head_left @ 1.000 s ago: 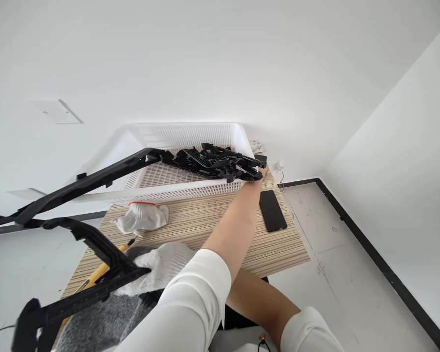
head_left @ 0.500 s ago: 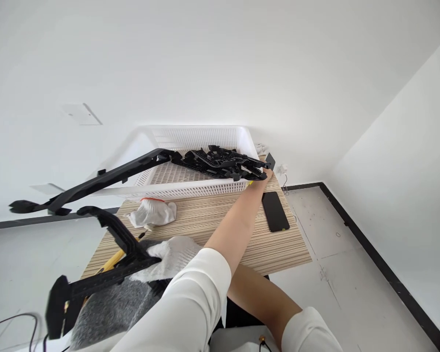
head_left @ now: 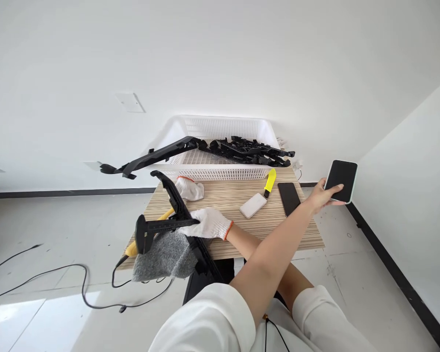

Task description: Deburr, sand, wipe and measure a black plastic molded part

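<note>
My arms are crossed. My left hand [head_left: 320, 194], bare, reaches out to the right past the table and grips a smartphone [head_left: 342, 176] with a dark screen and pale case, its thumb on the screen. My right hand [head_left: 207, 223], in a white knit glove with an orange cuff, is closed on a black plastic trim part [head_left: 178, 200] with a branching arm. Beneath that part lies a grey cloth [head_left: 161, 256], and a yellow corded tool [head_left: 132, 248] is partly hidden by it. A second white glove [head_left: 189, 188] rests just beyond.
A white plastic basket [head_left: 220, 174] at the back holds several black plastic parts [head_left: 245, 150]; one long part overhangs its left side. On the wooden table [head_left: 238, 244] lie a white power-bank-like block [head_left: 253, 205], a yellow-handled tool [head_left: 270, 181] and another phone [head_left: 289, 198]. Cables [head_left: 84, 283] trail over the floor.
My left hand has moved from the basket's right end out to the right, bringing the smartphone with it. The white block and yellow-handled tool now show. My right hand still holds the trim part.
</note>
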A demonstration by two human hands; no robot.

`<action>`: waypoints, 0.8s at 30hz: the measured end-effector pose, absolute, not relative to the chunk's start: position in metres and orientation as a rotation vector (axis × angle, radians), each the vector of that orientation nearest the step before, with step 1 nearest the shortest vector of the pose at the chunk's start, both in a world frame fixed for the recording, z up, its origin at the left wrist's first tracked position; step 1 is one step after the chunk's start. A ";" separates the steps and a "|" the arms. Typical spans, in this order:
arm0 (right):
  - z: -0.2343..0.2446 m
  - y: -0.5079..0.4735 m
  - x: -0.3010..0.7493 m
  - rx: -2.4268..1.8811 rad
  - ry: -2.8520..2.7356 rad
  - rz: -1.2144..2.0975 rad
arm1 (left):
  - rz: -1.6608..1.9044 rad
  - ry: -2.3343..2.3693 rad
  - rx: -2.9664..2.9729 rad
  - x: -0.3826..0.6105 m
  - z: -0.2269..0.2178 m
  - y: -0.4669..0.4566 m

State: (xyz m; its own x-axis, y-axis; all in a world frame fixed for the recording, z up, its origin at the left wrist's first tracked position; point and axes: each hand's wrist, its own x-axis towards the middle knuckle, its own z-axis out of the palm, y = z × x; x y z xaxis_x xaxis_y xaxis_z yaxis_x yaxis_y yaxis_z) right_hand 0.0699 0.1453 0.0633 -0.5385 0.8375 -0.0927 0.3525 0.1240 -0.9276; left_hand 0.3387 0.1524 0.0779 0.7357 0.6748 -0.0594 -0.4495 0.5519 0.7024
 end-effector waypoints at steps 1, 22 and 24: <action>0.058 0.147 0.069 -1.150 -1.967 1.375 | 0.658 0.321 0.725 0.340 0.078 0.144; 0.042 0.152 0.070 -1.143 -2.144 1.067 | 0.631 0.264 0.872 0.361 0.038 0.130; 0.042 0.152 0.070 -1.152 -2.152 1.050 | 0.673 0.314 0.834 0.362 0.039 0.130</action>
State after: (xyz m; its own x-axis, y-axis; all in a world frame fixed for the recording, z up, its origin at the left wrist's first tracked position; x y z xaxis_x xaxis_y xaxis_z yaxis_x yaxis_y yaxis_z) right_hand 0.0701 0.1523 0.0422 -0.5308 0.8458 0.0541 0.4777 0.3513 -0.8052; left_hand 0.3619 0.1297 0.0393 0.7514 0.6598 -0.0001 -0.4241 0.4830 0.7660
